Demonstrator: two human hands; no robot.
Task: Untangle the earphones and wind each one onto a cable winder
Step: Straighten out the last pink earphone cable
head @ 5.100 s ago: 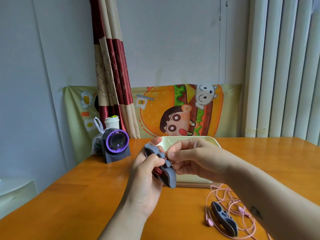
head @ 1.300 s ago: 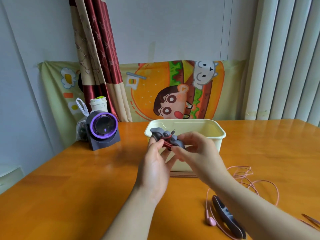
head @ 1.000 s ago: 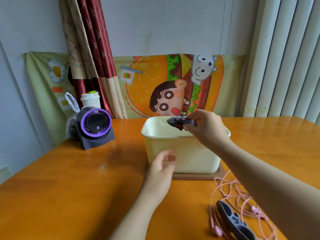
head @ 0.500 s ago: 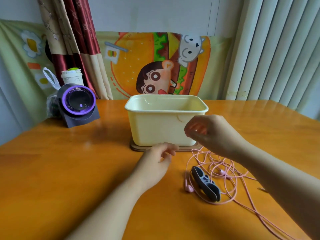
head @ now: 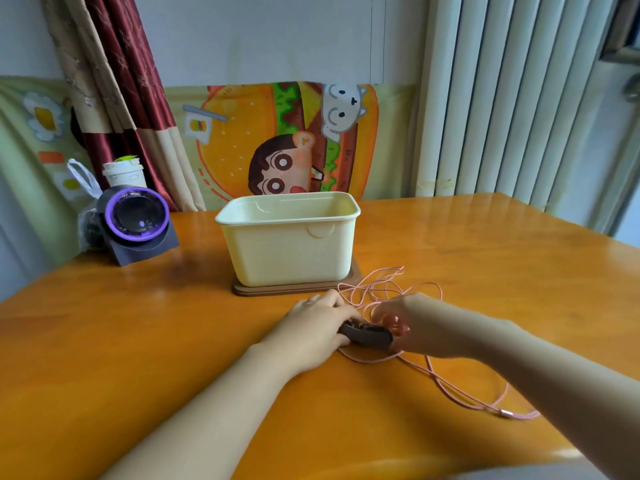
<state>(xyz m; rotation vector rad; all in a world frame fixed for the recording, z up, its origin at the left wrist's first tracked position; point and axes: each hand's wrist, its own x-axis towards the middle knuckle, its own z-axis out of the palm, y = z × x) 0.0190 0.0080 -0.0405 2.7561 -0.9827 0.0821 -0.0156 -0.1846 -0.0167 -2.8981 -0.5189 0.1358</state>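
Note:
A dark grey cable winder (head: 367,336) lies on the orange table (head: 138,341), on top of a loose pink earphone cable (head: 384,289). My left hand (head: 317,327) grips the winder's left end, thumb under it. My right hand (head: 407,323) reaches in from the right with its fingertips at the winder's right end and among the pink loops; blur hides whether they pinch anything. The cable trails off to the right, its plug end (head: 512,415) near the table's front edge. A cream bin (head: 287,244) stands just behind my hands; its contents are hidden.
The bin sits on a brown base (head: 294,289). At the back left stand a grey and purple round device (head: 136,221), a white cup (head: 123,171) and a plastic bag (head: 85,216). Curtains and a cartoon cloth cover the wall behind.
My right hand carried the winder with the red earphone over the bin and came back without it. Both hands then dropped to the second winder and pink cable on the table.

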